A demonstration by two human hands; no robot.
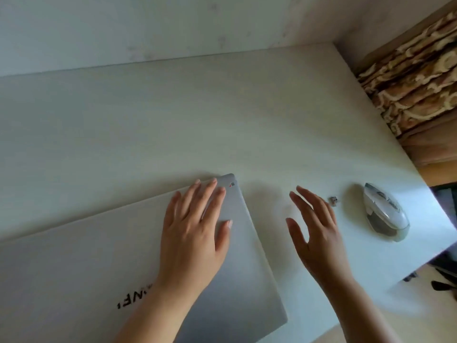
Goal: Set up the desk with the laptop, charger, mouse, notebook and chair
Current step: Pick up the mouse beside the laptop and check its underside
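A closed silver laptop [86, 263] lies flat on the white desk [173, 115], its far right corner pointing toward the wall. My left hand [195, 233] rests palm down on the lid near that corner, fingers spread. To the right of the laptop my right hand [314, 231] hovers over the bare desk, fingers apart and holding nothing. A white and grey mouse [385, 212] sits near the desk's right edge. A tiny USB receiver [333, 201] lies between my right hand and the mouse.
A pale wall [148, 26] runs along the desk's far edge. A brown patterned fabric [415, 90] hangs past the right edge. Dark objects [445, 276] lie on the floor below the desk's right corner.
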